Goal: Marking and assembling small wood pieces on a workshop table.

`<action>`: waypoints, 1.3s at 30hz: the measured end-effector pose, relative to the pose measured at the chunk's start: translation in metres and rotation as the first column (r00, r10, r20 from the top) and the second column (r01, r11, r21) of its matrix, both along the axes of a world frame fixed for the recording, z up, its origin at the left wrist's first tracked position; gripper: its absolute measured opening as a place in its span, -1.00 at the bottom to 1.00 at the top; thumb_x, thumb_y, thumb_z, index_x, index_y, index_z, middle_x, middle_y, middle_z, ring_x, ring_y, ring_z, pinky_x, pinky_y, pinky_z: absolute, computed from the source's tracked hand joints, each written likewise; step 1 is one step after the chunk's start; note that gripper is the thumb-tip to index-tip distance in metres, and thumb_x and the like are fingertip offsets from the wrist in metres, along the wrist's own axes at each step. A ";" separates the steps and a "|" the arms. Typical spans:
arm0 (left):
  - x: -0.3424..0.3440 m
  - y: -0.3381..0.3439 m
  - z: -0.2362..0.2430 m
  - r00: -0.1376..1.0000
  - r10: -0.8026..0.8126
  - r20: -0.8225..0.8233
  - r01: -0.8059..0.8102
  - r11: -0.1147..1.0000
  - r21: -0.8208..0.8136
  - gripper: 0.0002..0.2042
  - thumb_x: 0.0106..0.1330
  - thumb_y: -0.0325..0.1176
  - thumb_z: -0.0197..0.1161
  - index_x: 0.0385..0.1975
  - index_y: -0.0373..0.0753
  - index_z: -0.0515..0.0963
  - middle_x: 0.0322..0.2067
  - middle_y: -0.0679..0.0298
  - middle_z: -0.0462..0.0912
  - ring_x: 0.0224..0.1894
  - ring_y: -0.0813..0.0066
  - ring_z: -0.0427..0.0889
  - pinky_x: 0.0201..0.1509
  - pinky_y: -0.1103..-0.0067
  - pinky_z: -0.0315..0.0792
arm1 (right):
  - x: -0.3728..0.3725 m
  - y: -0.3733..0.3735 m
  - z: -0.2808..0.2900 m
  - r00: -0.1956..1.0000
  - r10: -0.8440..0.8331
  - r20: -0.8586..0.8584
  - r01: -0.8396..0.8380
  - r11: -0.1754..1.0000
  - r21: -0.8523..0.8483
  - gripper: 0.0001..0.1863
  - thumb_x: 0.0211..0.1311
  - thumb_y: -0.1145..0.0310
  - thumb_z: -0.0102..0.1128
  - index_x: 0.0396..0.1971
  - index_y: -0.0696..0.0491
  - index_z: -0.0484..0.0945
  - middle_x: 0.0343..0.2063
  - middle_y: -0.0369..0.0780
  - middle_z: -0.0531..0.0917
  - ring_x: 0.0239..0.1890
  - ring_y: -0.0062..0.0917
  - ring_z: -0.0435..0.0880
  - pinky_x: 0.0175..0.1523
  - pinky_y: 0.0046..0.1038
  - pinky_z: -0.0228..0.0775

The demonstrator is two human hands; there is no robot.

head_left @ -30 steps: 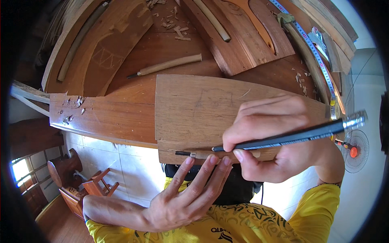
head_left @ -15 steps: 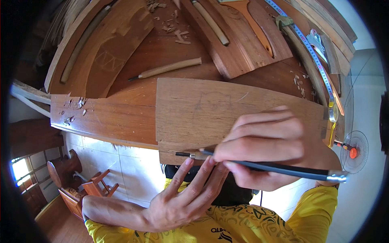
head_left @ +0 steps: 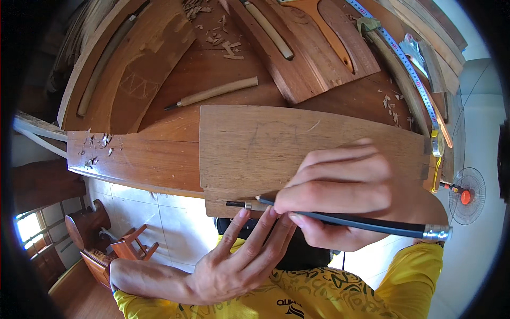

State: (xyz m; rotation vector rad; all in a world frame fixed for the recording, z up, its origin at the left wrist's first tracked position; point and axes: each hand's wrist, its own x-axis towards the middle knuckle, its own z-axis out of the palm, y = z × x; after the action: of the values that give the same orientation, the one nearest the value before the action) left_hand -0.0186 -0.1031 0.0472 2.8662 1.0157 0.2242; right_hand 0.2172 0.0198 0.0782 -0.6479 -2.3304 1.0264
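Note:
In my right hand (head_left: pixel 340 194) is a black pencil (head_left: pixel 372 224) with a silver end, its tip pointing left near the board's front edge. My left hand (head_left: pixel 228 268) is palm down with its fingers stretched out, the fingertips at that same edge. Just beyond those fingertips lies a slim carving chisel (head_left: pixel 248 205) with a dark blade and metal ferrule; its handle is mostly covered by my hands. Under both hands is a flat wooden board (head_left: pixel 244 154) bearing a faint pencil sketch. Whether the pencil tip touches the board I cannot tell.
On the wooden table (head_left: pixel 143 162) lie another chisel (head_left: pixel 218 92), curved wooden pieces (head_left: pixel 159 64), a brush (head_left: pixel 329 34) and wood shavings (head_left: pixel 228 45). A tape measure (head_left: pixel 404 58) stretches along the right. Beyond the table's edge are a wooden chair (head_left: pixel 127 242) and a fan (head_left: pixel 466 196).
The whole view has shifted slightly, with the board and table things a little further left. My right hand and the pencil sit slightly left too; both hands keep their pose.

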 end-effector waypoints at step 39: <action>-0.002 0.003 0.000 0.999 -0.025 -0.032 0.026 0.999 0.021 -0.50 0.39 -0.23 0.08 0.30 -0.13 0.64 0.35 0.29 0.55 0.44 0.34 0.50 0.56 0.14 0.40 | -0.002 0.001 0.010 0.997 -0.015 0.070 0.007 0.993 0.119 -0.84 0.03 0.53 0.40 -0.32 0.08 0.72 -0.44 -0.28 0.76 -0.42 -0.44 0.77 -0.41 -0.48 0.56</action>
State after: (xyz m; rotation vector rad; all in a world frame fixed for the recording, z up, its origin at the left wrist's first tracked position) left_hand -0.0205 -0.1005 0.0471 2.9092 0.9878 0.1896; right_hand 0.2153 0.0204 0.0878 -0.6593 -2.4258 0.8646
